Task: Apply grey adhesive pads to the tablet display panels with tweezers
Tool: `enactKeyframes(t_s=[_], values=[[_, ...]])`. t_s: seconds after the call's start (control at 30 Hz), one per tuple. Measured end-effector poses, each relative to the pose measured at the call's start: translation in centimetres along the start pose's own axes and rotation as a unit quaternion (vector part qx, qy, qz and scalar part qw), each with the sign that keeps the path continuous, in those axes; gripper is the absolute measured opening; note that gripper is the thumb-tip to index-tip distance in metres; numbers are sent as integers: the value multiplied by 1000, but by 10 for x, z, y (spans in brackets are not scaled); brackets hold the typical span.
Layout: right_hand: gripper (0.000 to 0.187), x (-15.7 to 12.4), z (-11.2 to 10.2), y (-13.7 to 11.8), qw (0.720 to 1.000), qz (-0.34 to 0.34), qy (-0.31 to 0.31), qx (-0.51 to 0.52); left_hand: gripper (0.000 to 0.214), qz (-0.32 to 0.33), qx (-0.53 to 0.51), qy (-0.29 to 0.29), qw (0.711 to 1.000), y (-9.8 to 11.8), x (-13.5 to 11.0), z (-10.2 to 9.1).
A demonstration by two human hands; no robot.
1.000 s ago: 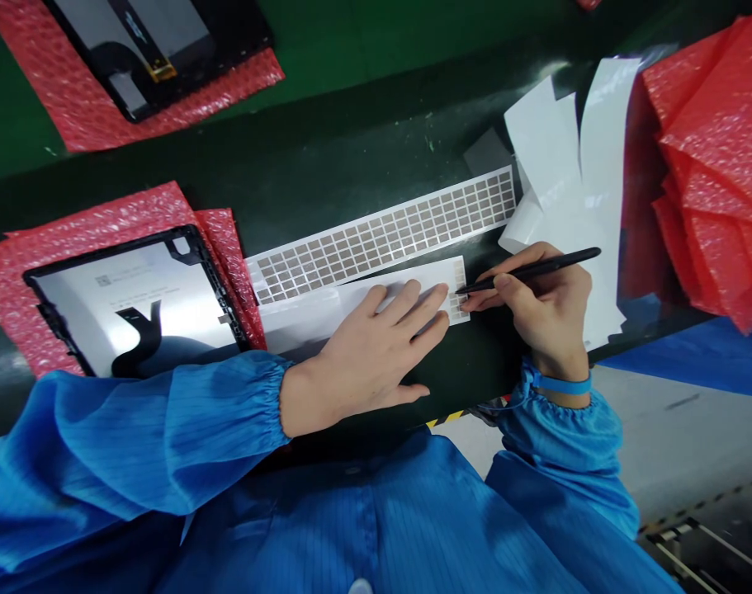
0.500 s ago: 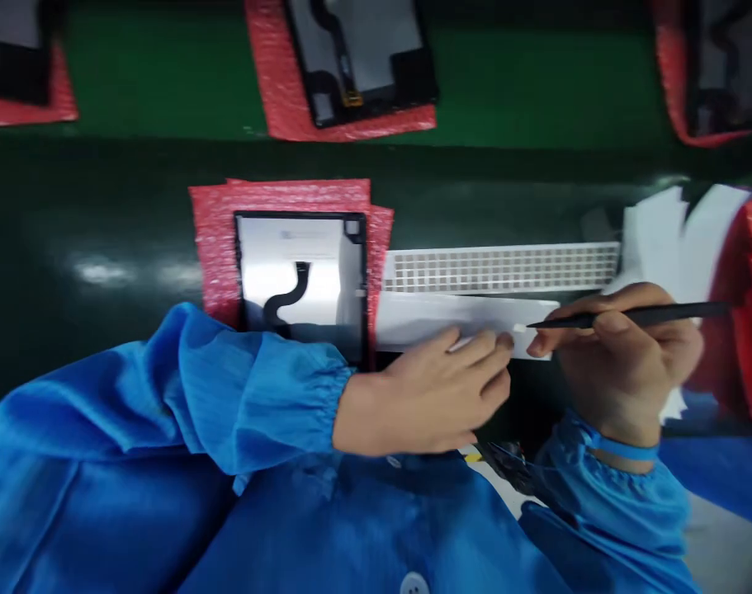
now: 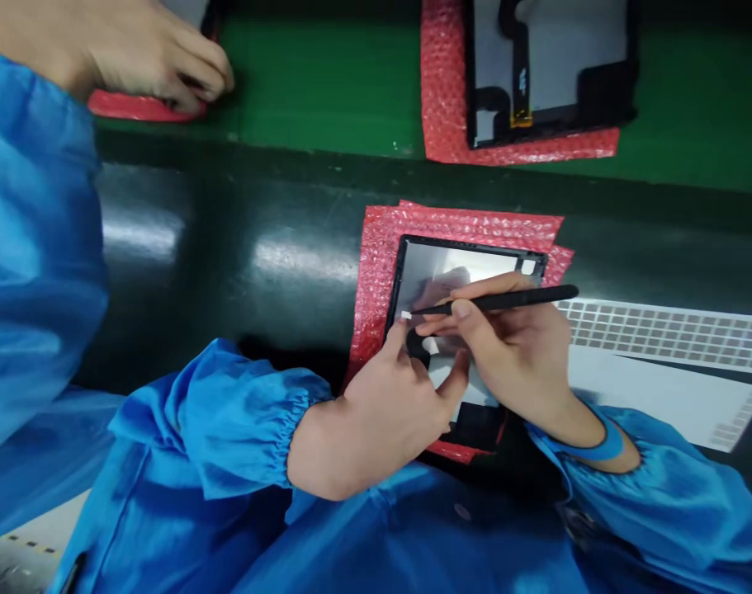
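My right hand (image 3: 512,355) is shut on a black pen-shaped tool (image 3: 505,300), whose fine tip carries a small white label (image 3: 406,315) just above the screen. The tablet display panel (image 3: 456,280) has a black frame and a silver back, and it lies on red bubble wrap (image 3: 462,227). My left hand (image 3: 394,421) rests on the panel with its fingers spread, holding nothing. Both hands hide the panel's lower middle. To the right lies a label sheet (image 3: 666,334) with rows of small grey squares.
A white strip (image 3: 660,396) lies below the label sheet. Another panel (image 3: 549,66) sits on red bubble wrap on the green belt beyond. At top left, a co-worker's hands (image 3: 153,54) work over red wrap, with a blue sleeve (image 3: 35,247) at the left edge.
The view has swung, bringing the panel in front of me. Both hands have moved from the label sheet onto the panel, and a small white label now sits on the tool's tip.
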State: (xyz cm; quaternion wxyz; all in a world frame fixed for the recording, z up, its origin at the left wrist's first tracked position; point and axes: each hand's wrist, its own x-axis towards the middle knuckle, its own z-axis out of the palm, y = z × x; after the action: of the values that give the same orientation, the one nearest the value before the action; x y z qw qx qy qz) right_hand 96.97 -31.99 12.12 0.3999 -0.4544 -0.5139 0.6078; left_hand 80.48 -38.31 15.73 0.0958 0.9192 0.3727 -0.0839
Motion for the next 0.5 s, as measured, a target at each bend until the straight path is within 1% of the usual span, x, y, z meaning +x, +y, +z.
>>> enactKeyframes(t_s=[0.1,0.17,0.23,0.33,0.5], values=[[10,4,9,4,999,15,17,-28,52,-1,-18,26,999,-8,-1,5],[12,4,10,4,998,34,32,-47,44,-4,-24,47,999,-10,-1,7],[13,4,9,2,996,54,40,-61,43,-11,-26,68,997,-10,-2,10],[13,2,9,0,994,71,41,-71,45,-18,-21,78,997,-9,-3,11],[12,1,11,0,994,67,46,-79,44,-23,-23,81,996,-7,-3,14]])
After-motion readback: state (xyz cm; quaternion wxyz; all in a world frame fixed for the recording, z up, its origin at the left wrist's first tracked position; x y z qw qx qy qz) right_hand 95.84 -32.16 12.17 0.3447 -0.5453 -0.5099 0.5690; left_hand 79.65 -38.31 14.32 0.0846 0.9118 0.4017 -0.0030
